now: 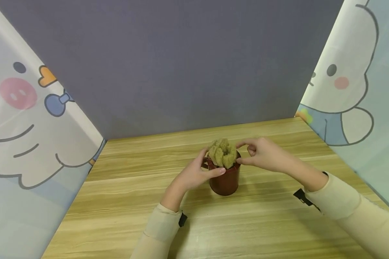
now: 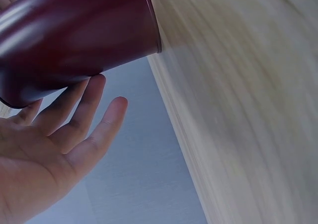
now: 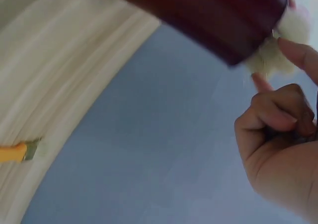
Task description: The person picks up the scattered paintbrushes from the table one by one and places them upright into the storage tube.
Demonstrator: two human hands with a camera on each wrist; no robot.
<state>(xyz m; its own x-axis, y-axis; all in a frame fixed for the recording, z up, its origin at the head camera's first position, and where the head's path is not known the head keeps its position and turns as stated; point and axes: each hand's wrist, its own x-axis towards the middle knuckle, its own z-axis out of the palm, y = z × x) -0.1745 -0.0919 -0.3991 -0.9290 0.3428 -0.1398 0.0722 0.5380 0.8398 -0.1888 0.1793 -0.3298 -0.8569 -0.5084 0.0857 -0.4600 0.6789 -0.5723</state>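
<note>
A dark red, slightly tapered pot (image 1: 225, 183) stands upright on the table, filled with a clump of yellow-green moss (image 1: 222, 154) that rises above its rim. My left hand (image 1: 194, 175) holds the pot at its left, the thumb across the front of the rim and the other fingers round the far side. In the left wrist view those fingers (image 2: 97, 85) reach along the pot's wall. At the right of the rim, my right hand (image 1: 266, 155) pinches the edge of the moss between thumb and index finger. Its other fingers are curled in, as the right wrist view shows.
Beneath the pot is a wood-grain table (image 1: 123, 208). A plain grey wall (image 1: 194, 72) rises behind it. Cartoon-printed panels stand on the left (image 1: 16, 151) and right (image 1: 382, 151). Black straps (image 1: 303, 198) show at the sleeves.
</note>
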